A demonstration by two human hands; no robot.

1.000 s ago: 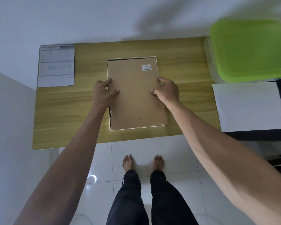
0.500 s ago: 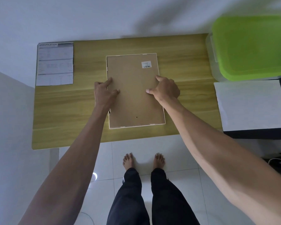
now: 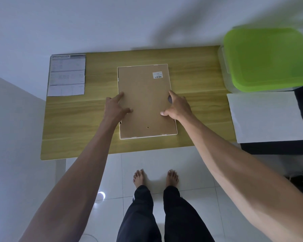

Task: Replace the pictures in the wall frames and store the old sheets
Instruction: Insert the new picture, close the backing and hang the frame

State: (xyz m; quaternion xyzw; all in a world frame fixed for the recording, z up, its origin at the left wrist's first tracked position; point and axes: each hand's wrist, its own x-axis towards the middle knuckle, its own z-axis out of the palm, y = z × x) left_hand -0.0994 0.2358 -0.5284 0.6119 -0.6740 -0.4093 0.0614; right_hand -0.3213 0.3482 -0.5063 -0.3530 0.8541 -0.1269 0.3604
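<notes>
A picture frame [image 3: 145, 100] lies face down in the middle of the wooden table [image 3: 87, 119], its brown backing board up and a thin white rim showing around it. A small barcode sticker [image 3: 157, 75] sits near its far right corner. My left hand [image 3: 115, 109] rests on the frame's left edge, fingers spread on the board. At the right edge my right hand [image 3: 176, 106] presses on the board with fingers apart. Neither hand grips anything.
A printed specification sheet [image 3: 66, 75] lies at the table's far left corner. A clear storage box with a green lid [image 3: 268, 58] stands at the right. In front of it lies a white sheet [image 3: 266, 117] on a dark surface. My bare feet stand on white tiles.
The backing board, askew a second ago, now sits squarely inside the frame. Both hands have shifted slightly along the side edges.
</notes>
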